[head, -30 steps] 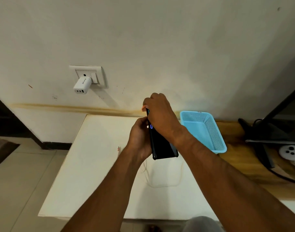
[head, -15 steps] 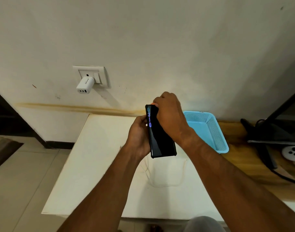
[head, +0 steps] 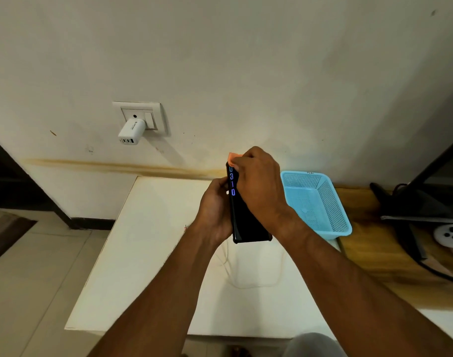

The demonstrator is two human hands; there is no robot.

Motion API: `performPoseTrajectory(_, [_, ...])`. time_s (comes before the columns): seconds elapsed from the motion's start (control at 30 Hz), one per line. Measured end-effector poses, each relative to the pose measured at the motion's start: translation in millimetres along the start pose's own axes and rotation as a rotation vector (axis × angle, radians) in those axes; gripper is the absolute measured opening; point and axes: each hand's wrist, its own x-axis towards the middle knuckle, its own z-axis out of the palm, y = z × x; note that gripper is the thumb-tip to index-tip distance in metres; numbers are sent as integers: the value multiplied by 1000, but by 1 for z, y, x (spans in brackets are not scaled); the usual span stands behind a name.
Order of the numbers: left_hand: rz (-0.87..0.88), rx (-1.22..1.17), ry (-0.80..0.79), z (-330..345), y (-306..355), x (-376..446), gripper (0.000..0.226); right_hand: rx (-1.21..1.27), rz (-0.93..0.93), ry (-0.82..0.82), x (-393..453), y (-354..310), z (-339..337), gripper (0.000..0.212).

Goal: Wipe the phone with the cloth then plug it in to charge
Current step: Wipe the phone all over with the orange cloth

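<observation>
Domestic room, most likely a home living or study corner. Indicated by: painted plaster wall (head: 246,60) with scuffs and a yellowish stain band; household wall socket (head: 140,117) carrying a white multi-port charger (head: 129,131); pale tiled floor (head: 27,279) with dark skirting; plain white tabletop (head: 143,240) set against the wall; wooden surface (head: 374,258) alongside, bearing a light blue plastic basket (head: 320,204) and dark cabling (head: 441,274).
</observation>
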Motion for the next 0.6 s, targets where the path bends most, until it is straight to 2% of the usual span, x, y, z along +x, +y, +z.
performPoseTrajectory(0.13, [4,-18,-23,-2,-1,1,50,-7,-69,-29,-8,-7,1,22])
performPoseTrajectory(0.27, [1,-18,10,-5,4,0,35,-23,-126,-20,-24,-9,3,14])
performPoseTrajectory(0.43, [31,-30,55,-12,8,5,33,-55,-202,-49,-51,-7,6,19])
performPoseTrajectory(0.53, [52,-36,71,-14,10,7,40,-89,-280,-66,-65,-3,7,29])
performPoseTrajectory(0.6, [56,-37,91,-12,10,6,40,-78,-306,-51,-65,-1,6,27])
